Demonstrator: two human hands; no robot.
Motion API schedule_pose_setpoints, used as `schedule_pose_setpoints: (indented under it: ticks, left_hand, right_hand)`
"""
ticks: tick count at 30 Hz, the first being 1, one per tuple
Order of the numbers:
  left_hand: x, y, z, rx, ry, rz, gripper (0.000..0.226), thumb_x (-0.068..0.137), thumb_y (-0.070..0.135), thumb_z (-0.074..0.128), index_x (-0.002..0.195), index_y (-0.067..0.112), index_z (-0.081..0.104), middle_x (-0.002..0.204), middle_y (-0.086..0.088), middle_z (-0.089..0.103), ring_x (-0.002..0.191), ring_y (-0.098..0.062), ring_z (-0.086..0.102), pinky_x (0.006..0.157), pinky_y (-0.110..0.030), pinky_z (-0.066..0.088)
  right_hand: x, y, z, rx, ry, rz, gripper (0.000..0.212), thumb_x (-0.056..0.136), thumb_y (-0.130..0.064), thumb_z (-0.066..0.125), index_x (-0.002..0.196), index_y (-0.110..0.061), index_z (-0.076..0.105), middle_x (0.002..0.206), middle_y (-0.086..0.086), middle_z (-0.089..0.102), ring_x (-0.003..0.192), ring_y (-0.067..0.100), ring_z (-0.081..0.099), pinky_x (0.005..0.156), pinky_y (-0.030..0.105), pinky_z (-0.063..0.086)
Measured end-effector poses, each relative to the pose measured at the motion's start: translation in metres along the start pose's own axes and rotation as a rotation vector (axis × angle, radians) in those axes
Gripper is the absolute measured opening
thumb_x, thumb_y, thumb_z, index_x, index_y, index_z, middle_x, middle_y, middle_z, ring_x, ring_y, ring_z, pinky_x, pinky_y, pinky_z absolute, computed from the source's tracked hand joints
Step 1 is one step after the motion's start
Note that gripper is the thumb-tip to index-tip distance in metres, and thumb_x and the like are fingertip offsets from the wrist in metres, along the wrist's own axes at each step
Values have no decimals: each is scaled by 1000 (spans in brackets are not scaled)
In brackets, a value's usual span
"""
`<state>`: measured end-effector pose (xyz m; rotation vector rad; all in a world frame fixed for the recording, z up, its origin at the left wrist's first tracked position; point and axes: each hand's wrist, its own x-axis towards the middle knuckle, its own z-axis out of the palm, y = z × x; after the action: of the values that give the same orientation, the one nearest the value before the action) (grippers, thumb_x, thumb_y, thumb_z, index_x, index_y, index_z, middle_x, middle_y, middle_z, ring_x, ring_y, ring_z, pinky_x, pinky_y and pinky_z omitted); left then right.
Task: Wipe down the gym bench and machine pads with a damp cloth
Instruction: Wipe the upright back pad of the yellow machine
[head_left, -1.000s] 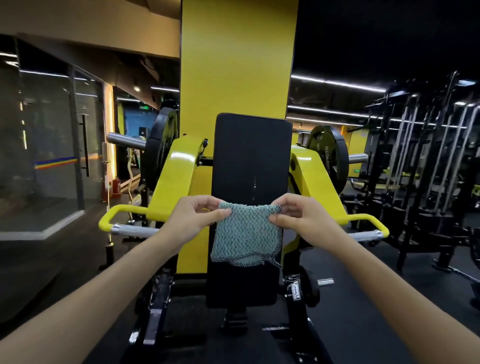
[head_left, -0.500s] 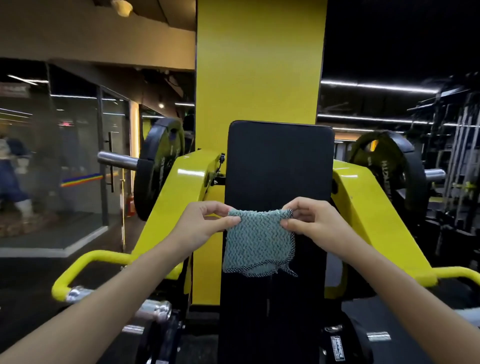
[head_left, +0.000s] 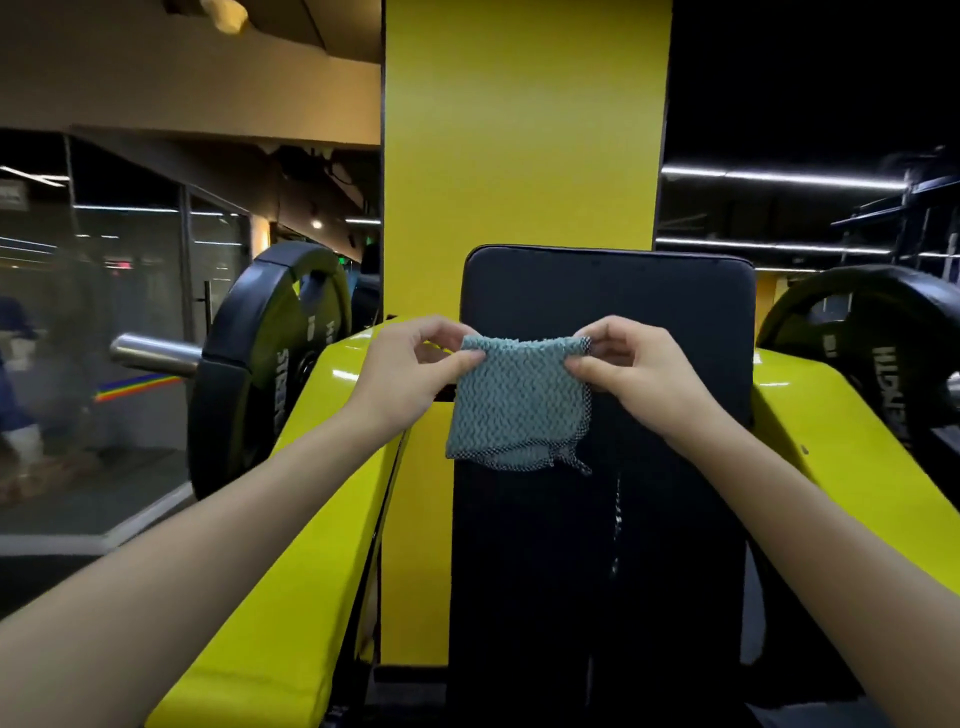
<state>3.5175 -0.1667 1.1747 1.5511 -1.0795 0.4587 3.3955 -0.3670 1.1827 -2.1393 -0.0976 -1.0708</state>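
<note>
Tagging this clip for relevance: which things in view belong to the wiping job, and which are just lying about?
Job: teal cloth, pinched by left hand and right hand; black back pad behind it.
Background: left weight plate, right weight plate, yellow lever arm, yellow pillar.

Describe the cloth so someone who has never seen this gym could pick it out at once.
Find the tall yellow pillar in the middle, then the upright black pad in front of it. Held before that pad, the cloth hangs from its top corners, pinched by the left hand and the right hand. It is the only pale teal, wavy-textured thing among yellow and black gear.
</note>
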Motion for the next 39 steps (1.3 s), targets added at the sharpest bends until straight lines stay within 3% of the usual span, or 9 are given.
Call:
schedule_pose_setpoints:
  ticks: [5, 8, 16, 19, 22, 24, 27, 35, 39]
  left_hand:
    - [65, -13, 2, 182, 232, 232, 9, 88, 16, 74, 96, 15, 72, 90, 8, 67, 85, -4, 61, 76, -10, 40]
    - [103, -28, 9, 326, 349, 366, 13, 87, 21, 70, 98, 14, 71, 96, 6, 65, 99, -21, 63, 91, -40, 46]
    - [140, -77, 33, 744, 264, 896, 44, 89, 1, 56, 130, 15, 63, 143, -1, 56, 140, -20, 43, 108, -45, 27]
    - [144, -86, 32, 718, 202, 896, 41, 96, 9, 50, 136, 15, 60, 146, 0, 53, 143, -22, 40, 112, -48, 22]
    - [146, -87, 27, 672, 135, 880, 43, 100, 16, 41, 139, 15, 57, 149, -1, 49, 144, -23, 37, 114, -50, 18]
    - [147, -87, 25, 679, 112, 884, 44, 100, 16, 39, 140, 16, 55, 150, -1, 48, 144, -23, 36, 114, -51, 19]
    - [146, -87, 25, 668, 90, 879, 43, 101, 20, 37, 142, 20, 48, 151, -2, 47, 145, -22, 33, 115, -52, 19]
    - [145, -92, 16, 658, -19, 801, 58, 99, 22, 30, 157, 15, 24, 165, 1, 15, 153, -15, 14, 120, -45, 15]
    - [146, -96, 3, 596, -50, 718, 58, 104, 31, 24, 159, 16, 15, 167, 3, 11, 153, -9, 11, 120, -41, 18]
  right_hand:
    - [64, -9, 17, -143, 232, -103, 8, 89, -11, 70, 94, -16, 67, 84, -7, 65, 78, 8, 60, 80, 24, 49]
    - [101, -10, 24, -262, 359, -159, 12, 91, -11, 67, 103, -8, 66, 82, -6, 59, 81, 13, 56, 78, 25, 45]
    - [128, 23, 49, -764, 715, -404, 34, 80, 0, 73, 112, -5, 61, 107, 16, 55, 97, 34, 55, 79, 43, 46]
    - [130, 21, 64, -630, 743, -471, 44, 75, 18, 60, 114, -3, 58, 110, 15, 53, 99, 27, 49, 85, 28, 40]
    - [126, 22, 91, -451, 710, -512, 48, 72, 17, 41, 112, -2, 59, 112, 13, 56, 102, 20, 44, 89, 19, 34]
    - [122, 25, 105, -389, 686, -518, 48, 75, 13, 39, 117, -2, 59, 120, 13, 56, 114, 22, 47, 104, 31, 37]
    - [115, 26, 122, -464, 663, -542, 47, 86, 7, 41, 129, -3, 57, 142, 13, 51, 142, 29, 37, 122, 53, 14]
    - [116, 41, 127, -545, 506, -527, 60, 102, -30, 35, 155, -5, 22, 164, 10, 17, 153, 20, 12, 124, 41, 9]
    - [118, 52, 122, -744, 484, -526, 66, 103, -45, 31, 156, -7, 22, 164, 9, 16, 153, 21, 10, 123, 45, 12]
